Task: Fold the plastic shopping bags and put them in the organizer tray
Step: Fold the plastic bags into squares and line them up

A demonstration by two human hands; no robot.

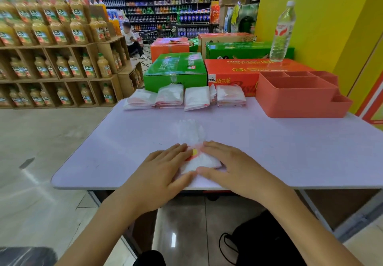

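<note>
A white plastic bag (199,160) with red and yellow print lies partly folded near the front edge of the lilac table (290,147); its handle end stretches away from me. My left hand (163,168) presses flat on the bag's left side. My right hand (230,166) presses flat on its right side, thumb at the near edge. Several folded bags (186,98) lie in a row at the table's far edge. The coral organizer tray (300,95) stands at the far right, its compartments showing nothing inside.
Green and orange cartons (176,71) sit stacked behind the table, with a water bottle (283,31) standing on one. Juice shelves (51,48) line the left aisle, where a person (132,40) sits. A yellow wall (321,27) rises at the right. A black bag (259,241) lies on the floor.
</note>
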